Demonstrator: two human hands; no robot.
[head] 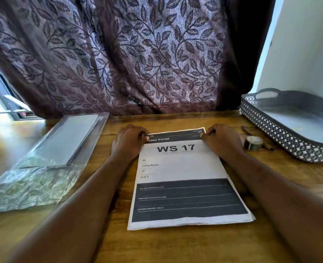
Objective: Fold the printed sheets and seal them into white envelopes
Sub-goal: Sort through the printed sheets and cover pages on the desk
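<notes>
Corners of the white printed paper sheet (181, 162) are pinched by left hand (128, 142) and right hand (222, 142); I'd fold over evenly, squaring edges before creasing.

The printed sheets (183, 168), top page headed "WS 17", lie stacked flat and unfolded on the tabletop (175, 247); white envelopes (71, 139) lie left of them, plastic-wrapped.
</notes>
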